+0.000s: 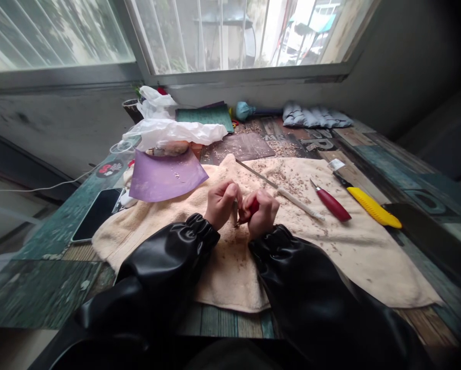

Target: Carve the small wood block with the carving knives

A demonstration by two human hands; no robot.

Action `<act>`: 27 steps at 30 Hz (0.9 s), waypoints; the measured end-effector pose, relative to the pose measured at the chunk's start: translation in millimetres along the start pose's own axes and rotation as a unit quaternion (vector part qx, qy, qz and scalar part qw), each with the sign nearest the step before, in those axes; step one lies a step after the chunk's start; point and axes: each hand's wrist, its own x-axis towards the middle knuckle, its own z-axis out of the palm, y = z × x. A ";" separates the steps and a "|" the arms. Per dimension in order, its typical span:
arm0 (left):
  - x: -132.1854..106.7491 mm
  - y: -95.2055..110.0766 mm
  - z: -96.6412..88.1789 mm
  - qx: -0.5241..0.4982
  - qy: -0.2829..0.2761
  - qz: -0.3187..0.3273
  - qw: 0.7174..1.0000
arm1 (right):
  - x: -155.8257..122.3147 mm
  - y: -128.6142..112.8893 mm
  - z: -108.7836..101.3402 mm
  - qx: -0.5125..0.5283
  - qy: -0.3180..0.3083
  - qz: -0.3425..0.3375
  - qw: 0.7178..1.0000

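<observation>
My left hand [223, 202] is curled into a grip around a small pale piece of wood [235, 213], most of it hidden by the fingers. My right hand [262, 211] is closed on a red-handled carving knife [253, 206], held against the wood. Both hands meet over a cream towel [369, 257] strewn with wood shavings. Black glossy sleeves cover both forearms.
On the towel lie a long thin file [282, 191], a second red-handled knife [332, 203] and a yellow utility knife [372, 206]. A purple sheet [161, 177], white plastic bag [169, 131] and phone [97, 213] sit left. A grey cloth [315, 117] lies by the window.
</observation>
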 end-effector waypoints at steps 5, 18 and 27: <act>-0.5 1.1 -0.5 -0.010 -0.020 -0.009 1.000 | 0.7 2.3 -5.9 -0.010 -0.020 0.022 1.000; 1.3 -0.5 -1.2 -0.027 -0.020 -0.013 0.999 | 7.9 -23.6 -0.7 0.083 -0.084 0.019 0.993; 2.7 -2.1 -1.9 -0.052 -0.016 0.002 0.999 | 4.5 1.3 -4.4 -0.004 -0.049 0.043 0.998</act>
